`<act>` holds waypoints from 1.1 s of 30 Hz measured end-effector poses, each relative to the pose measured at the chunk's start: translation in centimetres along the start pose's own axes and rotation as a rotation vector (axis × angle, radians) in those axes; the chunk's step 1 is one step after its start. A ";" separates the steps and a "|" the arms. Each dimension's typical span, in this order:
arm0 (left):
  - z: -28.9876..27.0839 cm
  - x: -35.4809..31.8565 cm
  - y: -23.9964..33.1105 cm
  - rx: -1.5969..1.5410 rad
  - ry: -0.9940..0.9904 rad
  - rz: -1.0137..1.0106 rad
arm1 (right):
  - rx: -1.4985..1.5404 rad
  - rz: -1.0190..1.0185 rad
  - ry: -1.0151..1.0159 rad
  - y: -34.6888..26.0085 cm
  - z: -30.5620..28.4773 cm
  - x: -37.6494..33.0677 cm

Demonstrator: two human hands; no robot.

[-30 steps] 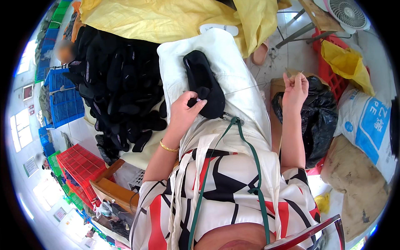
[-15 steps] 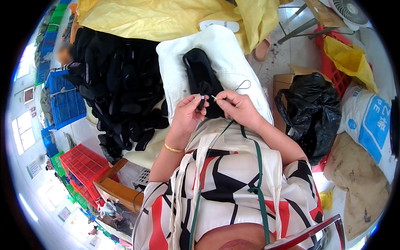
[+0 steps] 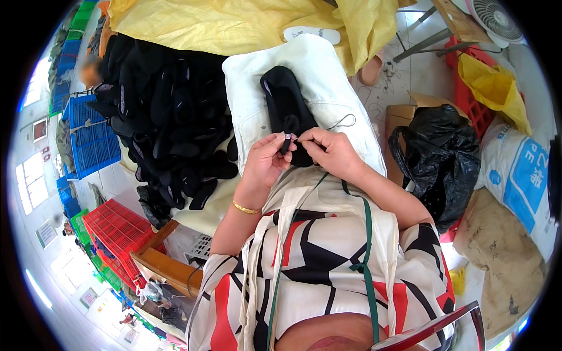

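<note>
My left hand (image 3: 266, 155) pinches a small black fabric bow (image 3: 290, 124) with a pale, shiny band round its middle. Fingers closed, my right hand (image 3: 331, 149) meets it from the right; whatever small thing sits between its fingertips is too small to make out. A thin dark loop of thread or cord (image 3: 345, 121) stands out above the right hand. Under both hands, a black fabric slipper (image 3: 285, 93) lies toe away on a white cushion (image 3: 328, 76) in my lap. My fingers partly hide its near end.
A big heap of black slippers (image 3: 170, 111) lies to the left. Beyond the cushion, a white insole (image 3: 312, 35) rests on yellow sheeting (image 3: 193, 26). At right are a black plastic bag (image 3: 433, 158), a cardboard box (image 3: 395, 120) and sacks. Blue (image 3: 93, 140) and red crates (image 3: 117, 231) stand left.
My right hand's fingertips have moved left, closer to the bow. The pale thin thing at their tips no longer shows clearly. My left hand keeps its hold.
</note>
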State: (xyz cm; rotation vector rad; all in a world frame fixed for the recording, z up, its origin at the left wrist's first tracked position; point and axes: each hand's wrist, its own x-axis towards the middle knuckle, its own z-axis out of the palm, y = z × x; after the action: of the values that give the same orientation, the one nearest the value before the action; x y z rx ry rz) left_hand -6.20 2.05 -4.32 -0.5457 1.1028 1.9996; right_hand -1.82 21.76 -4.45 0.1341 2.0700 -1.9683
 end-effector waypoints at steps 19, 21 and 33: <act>1.5 -0.8 -0.7 0.288 0.188 0.177 | 0.212 0.192 -0.141 0.3 -0.8 0.5; 1.4 -0.8 -0.7 0.310 0.180 0.177 | 0.207 0.214 -0.152 0.3 -0.6 0.7; 1.5 -0.7 -0.2 0.307 0.169 0.186 | 0.209 0.307 -0.134 -0.4 -0.1 1.3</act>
State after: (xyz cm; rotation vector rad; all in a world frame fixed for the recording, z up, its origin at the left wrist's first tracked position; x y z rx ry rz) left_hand -5.60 3.11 -3.13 -0.4694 1.5823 1.9133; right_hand -3.18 21.68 -4.44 0.3314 1.6469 -1.9373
